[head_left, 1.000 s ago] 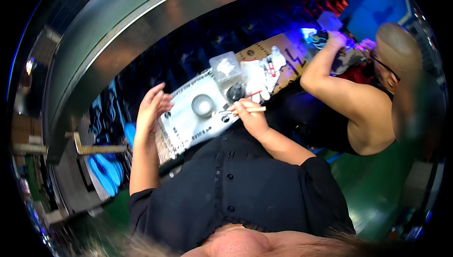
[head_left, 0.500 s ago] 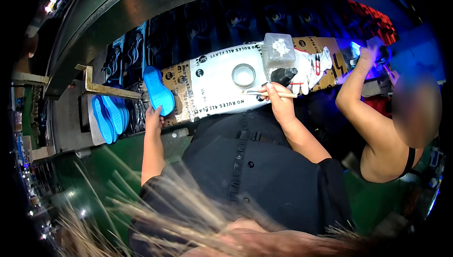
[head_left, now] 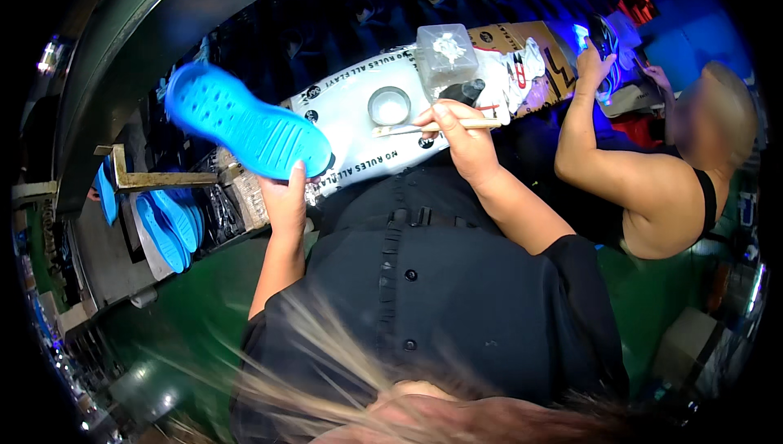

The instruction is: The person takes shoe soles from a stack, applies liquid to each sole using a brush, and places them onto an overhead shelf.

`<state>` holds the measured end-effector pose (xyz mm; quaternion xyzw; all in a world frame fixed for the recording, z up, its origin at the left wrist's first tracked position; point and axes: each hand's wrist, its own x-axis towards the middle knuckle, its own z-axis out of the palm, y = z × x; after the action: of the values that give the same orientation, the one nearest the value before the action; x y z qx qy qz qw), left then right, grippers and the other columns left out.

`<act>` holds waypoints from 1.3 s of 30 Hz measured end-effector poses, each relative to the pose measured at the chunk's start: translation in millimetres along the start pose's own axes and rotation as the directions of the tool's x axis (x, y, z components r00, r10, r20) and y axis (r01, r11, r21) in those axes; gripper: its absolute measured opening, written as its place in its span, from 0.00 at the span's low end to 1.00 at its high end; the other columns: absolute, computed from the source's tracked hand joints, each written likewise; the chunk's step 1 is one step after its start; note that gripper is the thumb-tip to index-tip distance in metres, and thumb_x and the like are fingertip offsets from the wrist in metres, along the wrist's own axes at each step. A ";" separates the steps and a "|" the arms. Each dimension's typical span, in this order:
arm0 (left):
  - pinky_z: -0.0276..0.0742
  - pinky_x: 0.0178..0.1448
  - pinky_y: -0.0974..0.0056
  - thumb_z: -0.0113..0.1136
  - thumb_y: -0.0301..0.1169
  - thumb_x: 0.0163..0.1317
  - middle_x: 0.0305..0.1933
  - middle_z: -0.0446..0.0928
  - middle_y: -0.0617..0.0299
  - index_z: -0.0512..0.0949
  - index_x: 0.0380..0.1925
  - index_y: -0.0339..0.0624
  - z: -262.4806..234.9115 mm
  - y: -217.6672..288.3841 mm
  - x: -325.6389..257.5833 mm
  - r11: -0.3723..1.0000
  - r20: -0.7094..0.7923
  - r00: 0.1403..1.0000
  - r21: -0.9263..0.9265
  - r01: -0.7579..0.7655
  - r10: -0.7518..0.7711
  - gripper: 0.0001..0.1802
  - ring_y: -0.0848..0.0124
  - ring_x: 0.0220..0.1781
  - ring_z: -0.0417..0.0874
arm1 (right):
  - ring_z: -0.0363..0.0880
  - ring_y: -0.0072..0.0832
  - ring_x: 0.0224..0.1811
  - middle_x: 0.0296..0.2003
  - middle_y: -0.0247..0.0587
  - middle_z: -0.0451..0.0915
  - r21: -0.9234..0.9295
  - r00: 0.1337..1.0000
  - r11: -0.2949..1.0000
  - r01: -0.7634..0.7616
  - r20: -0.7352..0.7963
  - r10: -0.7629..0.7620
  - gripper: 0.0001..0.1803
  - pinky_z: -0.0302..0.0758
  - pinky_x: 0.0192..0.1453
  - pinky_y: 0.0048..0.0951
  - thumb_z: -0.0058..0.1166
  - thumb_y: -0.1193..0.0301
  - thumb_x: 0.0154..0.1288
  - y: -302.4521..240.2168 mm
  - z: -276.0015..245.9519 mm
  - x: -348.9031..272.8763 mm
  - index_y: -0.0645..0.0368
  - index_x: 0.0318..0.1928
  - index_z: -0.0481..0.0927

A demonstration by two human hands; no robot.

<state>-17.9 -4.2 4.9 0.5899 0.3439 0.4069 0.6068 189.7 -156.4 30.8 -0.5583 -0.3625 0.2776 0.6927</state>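
A blue shoe sole (head_left: 253,130), with small holes in its forepart and ridges toward the heel, is held up at the left. My left hand (head_left: 284,199) grips its heel end, thumb on the upper face and fingers mostly hidden beneath. In my right hand (head_left: 466,142) is a brush (head_left: 397,129) with a pale wooden handle, pinched between thumb and fingers, its tip pointing left. Just beyond the brush tip stands a small round bowl (head_left: 371,111) with white contents. It rests on a white printed plastic sheet (head_left: 347,154) covering the bench.
A clear box (head_left: 432,73) with white material stands behind the bowl, near a black object (head_left: 463,92), white gloves (head_left: 493,73) and red-handled snips (head_left: 520,73). More blue soles (head_left: 167,228) lie left by a metal bracket (head_left: 167,180). A co-worker (head_left: 603,150) handles a shoe at right.
My left hand has lifted the blue sole off the bench's left end, closer and tilted. The brush stays in my right hand near the bowl. The whole view has shifted.
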 end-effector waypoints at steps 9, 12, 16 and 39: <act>0.74 0.44 0.68 0.55 0.21 0.53 0.42 0.73 0.54 0.62 0.48 0.32 33.4 8.8 -3.1 0.984 0.186 0.976 0.114 -0.138 0.115 0.22 0.70 0.40 0.76 | 0.74 0.33 0.25 0.21 0.37 0.77 -0.348 0.894 0.824 0.448 0.195 -0.403 0.09 0.67 0.33 0.30 0.49 0.72 0.57 -10.2 16.7 -3.1 0.60 0.24 0.79; 0.72 0.48 0.67 0.55 0.21 0.54 0.44 0.72 0.53 0.60 0.50 0.33 32.0 5.4 -2.1 0.955 0.250 0.947 0.166 -0.246 0.200 0.24 0.70 0.42 0.76 | 0.74 0.32 0.25 0.21 0.36 0.77 -0.392 0.884 0.793 0.467 0.221 -0.412 0.08 0.67 0.33 0.30 0.50 0.72 0.56 -11.2 16.5 -4.5 0.59 0.23 0.79; 0.70 0.53 0.65 0.56 0.22 0.54 0.48 0.70 0.52 0.57 0.54 0.34 34.4 8.6 -4.7 0.958 0.230 0.948 0.136 -0.254 0.219 0.28 0.68 0.47 0.74 | 0.74 0.32 0.25 0.21 0.36 0.77 -0.442 0.872 0.751 0.490 0.256 -0.418 0.08 0.67 0.33 0.30 0.50 0.72 0.56 -7.8 12.6 -3.8 0.59 0.23 0.79; 0.70 0.48 0.67 0.56 0.20 0.50 0.40 0.74 0.56 0.69 0.43 0.33 35.3 2.9 -5.4 0.861 0.197 0.865 0.134 -0.491 0.462 0.17 0.70 0.41 0.75 | 0.72 0.30 0.23 0.18 0.34 0.74 -0.431 0.822 0.700 0.570 0.289 -0.491 0.04 0.66 0.32 0.29 0.55 0.71 0.51 -7.9 15.9 -8.2 0.56 0.22 0.79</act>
<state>11.2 -24.6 9.8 0.7393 0.1729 0.4638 0.4566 171.9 -155.6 38.7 -0.5661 -0.6188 0.0041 0.5447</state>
